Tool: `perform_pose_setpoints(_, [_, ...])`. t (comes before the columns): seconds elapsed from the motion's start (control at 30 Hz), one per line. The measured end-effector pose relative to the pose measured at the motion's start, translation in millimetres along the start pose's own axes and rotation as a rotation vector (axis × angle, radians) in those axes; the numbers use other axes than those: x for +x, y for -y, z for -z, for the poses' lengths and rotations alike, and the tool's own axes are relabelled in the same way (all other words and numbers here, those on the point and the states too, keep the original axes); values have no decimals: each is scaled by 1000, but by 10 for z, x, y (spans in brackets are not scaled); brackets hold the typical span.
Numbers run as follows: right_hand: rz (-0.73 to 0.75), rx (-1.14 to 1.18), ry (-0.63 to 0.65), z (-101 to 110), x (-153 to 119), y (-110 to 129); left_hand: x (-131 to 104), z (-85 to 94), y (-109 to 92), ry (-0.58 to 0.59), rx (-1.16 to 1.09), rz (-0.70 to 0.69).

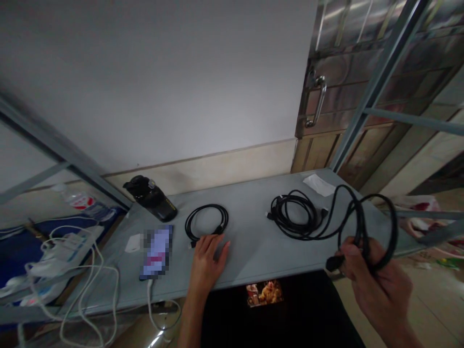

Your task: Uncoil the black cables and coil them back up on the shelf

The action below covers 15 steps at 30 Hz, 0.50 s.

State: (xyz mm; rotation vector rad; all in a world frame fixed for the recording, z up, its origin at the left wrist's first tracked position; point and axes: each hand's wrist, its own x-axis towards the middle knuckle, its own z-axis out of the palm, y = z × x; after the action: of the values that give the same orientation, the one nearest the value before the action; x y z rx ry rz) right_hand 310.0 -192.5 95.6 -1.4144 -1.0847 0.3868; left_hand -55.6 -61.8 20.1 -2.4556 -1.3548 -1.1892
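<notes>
My right hand (380, 282) is closed around loops of a black cable (393, 227), held above the table's right front corner. A plug end pokes out beside the thumb. From these loops the cable runs left to a larger coil of black cable (306, 227) lying on the grey table (250, 261). My left hand (206, 261) lies low over the table, fingers stretched out. Its fingertips are at the near edge of a smaller black cable coil (227, 217); I cannot tell whether they press on it.
A black bottle (154, 200) and a phone (157, 253) with a white cable stand left. Further left are a clear plastic bottle (87, 205) and tangled white cords (96, 270). White paper (319, 184) lies at the back right. Metal frame posts (377, 72) flank the table.
</notes>
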Motion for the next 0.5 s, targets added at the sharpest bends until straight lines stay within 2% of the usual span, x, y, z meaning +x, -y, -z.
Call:
perform_pose_setpoints(0.13, [-44, 49, 82, -131, -155, 246, -15, 25, -34, 9, -66, 18])
perform_pose_setpoints(0.23, [-47, 46, 111, -162, -287, 322, -50, 34, -207, 56, -242, 134])
perform_pose_setpoints(0.3, [-48, 30, 119, -161, -367, 342, -82, 16, -442, 134, -434, 287])
perform_pose_setpoints(0.4, [-15, -13, 159, -152, -469, 335, -97, -72, -929, 265, -747, 530])
perform_pose_setpoints(0.5, [66, -71, 243, -152, -505, 271, 3, -229, -1422, 346, -1095, 621])
